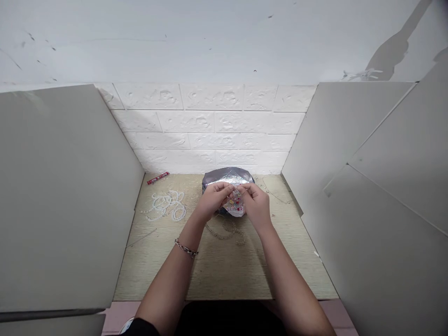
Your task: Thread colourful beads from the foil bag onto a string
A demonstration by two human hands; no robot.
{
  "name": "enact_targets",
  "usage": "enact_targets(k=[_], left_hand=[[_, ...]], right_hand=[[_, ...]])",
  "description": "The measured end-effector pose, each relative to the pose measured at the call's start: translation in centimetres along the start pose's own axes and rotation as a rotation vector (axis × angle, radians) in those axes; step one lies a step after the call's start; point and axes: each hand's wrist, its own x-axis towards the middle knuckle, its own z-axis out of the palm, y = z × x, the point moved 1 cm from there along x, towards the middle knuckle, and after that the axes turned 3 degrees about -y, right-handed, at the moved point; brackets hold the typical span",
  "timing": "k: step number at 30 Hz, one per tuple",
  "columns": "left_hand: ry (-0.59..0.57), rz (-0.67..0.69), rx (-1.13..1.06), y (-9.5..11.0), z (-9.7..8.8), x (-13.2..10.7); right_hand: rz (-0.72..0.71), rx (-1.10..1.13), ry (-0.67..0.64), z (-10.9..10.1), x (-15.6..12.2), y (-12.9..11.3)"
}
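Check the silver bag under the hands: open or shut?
Open: both hands spread the silver bag's mouth, and small colourful beads show inside.

A single view, from a camera worn on the person's head, looks forward and steeply down. The tabletop (224, 270) fills the lower middle of the frame, fairly near, with both forearms entering from the bottom edge. A white brick wall (210, 126) faces the camera across the upper middle. Grey panels (63, 196) close in both sides.
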Motion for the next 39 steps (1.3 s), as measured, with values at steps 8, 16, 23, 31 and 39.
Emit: enact_targets(k=[8,16,23,31,39], left_hand=[[0.054,0.042,0.045,0.13,0.5,-0.3],[0.15,0.074,0.14,0.42,0.75,-0.43],[0.173,0.168,0.171,0.31,0.88,-0.34],[0.152,0.231,0.414,-0.09,0.73,-0.51],[0.162,0.301,0.591,0.05,0.64,-0.65]], right_hand=[[0.369,0.797,-0.128,0.84,0.42,0.26],[0.429,0.922,-0.16,0.84,0.32,0.06],[0.43,0.933,-0.155,0.94,0.29,0.05],[0.401,0.907,-0.12,1.0,0.24,0.19],[0.327,0.835,-0.128,1.03,0.07,-0.15]])
